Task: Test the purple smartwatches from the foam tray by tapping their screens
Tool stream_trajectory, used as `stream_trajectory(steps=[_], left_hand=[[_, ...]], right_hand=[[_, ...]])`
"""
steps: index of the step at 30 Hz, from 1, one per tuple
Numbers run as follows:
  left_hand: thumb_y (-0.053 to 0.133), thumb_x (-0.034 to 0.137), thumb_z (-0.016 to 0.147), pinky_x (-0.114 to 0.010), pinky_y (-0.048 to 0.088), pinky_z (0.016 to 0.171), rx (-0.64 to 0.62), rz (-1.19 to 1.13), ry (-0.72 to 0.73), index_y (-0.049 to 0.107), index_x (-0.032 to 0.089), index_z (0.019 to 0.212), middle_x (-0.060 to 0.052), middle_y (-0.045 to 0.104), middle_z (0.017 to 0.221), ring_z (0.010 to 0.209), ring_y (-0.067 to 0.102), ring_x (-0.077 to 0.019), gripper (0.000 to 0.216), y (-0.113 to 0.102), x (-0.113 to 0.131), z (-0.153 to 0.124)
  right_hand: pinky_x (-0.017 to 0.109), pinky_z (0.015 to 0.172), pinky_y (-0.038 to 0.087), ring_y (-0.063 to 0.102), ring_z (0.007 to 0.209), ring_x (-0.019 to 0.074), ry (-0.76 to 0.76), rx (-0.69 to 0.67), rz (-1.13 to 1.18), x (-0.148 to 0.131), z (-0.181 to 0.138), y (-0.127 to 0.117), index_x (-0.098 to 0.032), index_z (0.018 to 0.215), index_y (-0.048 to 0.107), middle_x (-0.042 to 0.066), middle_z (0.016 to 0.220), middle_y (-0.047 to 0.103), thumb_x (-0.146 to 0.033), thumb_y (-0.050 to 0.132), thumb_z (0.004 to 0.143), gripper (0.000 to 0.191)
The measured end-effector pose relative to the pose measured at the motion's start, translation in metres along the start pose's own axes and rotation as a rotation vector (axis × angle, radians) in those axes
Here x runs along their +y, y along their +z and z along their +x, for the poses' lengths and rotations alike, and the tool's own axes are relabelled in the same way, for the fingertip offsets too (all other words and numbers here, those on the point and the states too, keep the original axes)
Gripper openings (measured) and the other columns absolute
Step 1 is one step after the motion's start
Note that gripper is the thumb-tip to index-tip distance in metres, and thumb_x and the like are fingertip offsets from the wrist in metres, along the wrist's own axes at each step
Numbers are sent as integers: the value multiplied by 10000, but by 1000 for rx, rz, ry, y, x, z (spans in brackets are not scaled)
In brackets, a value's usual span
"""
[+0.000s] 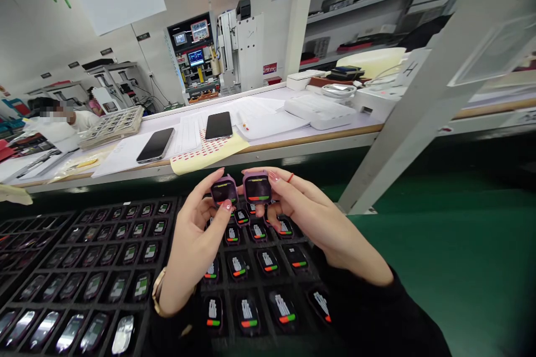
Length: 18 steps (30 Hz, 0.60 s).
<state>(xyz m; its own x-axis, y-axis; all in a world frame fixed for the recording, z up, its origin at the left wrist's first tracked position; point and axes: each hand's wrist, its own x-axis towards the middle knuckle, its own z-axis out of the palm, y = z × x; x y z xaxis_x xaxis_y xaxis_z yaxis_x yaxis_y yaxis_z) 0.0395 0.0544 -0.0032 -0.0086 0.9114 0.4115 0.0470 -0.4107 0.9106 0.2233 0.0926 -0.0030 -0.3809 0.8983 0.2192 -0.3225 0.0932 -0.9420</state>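
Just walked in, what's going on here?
The left hand and right hand each hold a purple-framed, square-screened device, side by side, screens lit. Below, a black compartmented tray holds rows of dark devices showing red and green bars. Two black phones lie on papers on the white bench.

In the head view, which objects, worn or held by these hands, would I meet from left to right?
Gold-coloured wristband, purple-framed rectangular watch in the left hand, matching watch in the right hand, thin red band.
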Motion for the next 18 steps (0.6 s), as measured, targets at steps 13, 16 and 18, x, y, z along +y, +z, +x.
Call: stream_trajectory(steps=[13, 16, 18], left_hand=[[707, 254, 917, -165, 575, 869, 12, 23, -5, 638, 370, 1305, 5, 658, 1324, 1067, 675, -126, 411, 0, -1, -1], [713, 256, 911, -171, 580, 863, 14, 21, -7, 637, 354, 1309, -8, 665, 1306, 1067, 681, -136, 417, 0, -1, -1], [718, 256, 906, -172, 583, 857, 17, 23, -7, 639, 341, 1308, -16, 668, 1300, 1065, 684, -141, 418, 0, -1, 0]], right_hand=[[130, 458, 486, 598, 692, 114, -21, -13, 13, 0, -2, 0, -167, 1262, 666, 59, 913, 636, -384, 530, 1055, 330], [132, 455, 488, 603, 689, 115, -15, -12, 18, -1, -2, 1, -160, 1261, 662, 63, 919, 637, -366, 522, 1056, 322], [134, 452, 489, 608, 690, 119, -6, -9, 21, 0, -1, 1, -152, 1259, 658, 68, 914, 641, -362, 514, 1058, 325]])
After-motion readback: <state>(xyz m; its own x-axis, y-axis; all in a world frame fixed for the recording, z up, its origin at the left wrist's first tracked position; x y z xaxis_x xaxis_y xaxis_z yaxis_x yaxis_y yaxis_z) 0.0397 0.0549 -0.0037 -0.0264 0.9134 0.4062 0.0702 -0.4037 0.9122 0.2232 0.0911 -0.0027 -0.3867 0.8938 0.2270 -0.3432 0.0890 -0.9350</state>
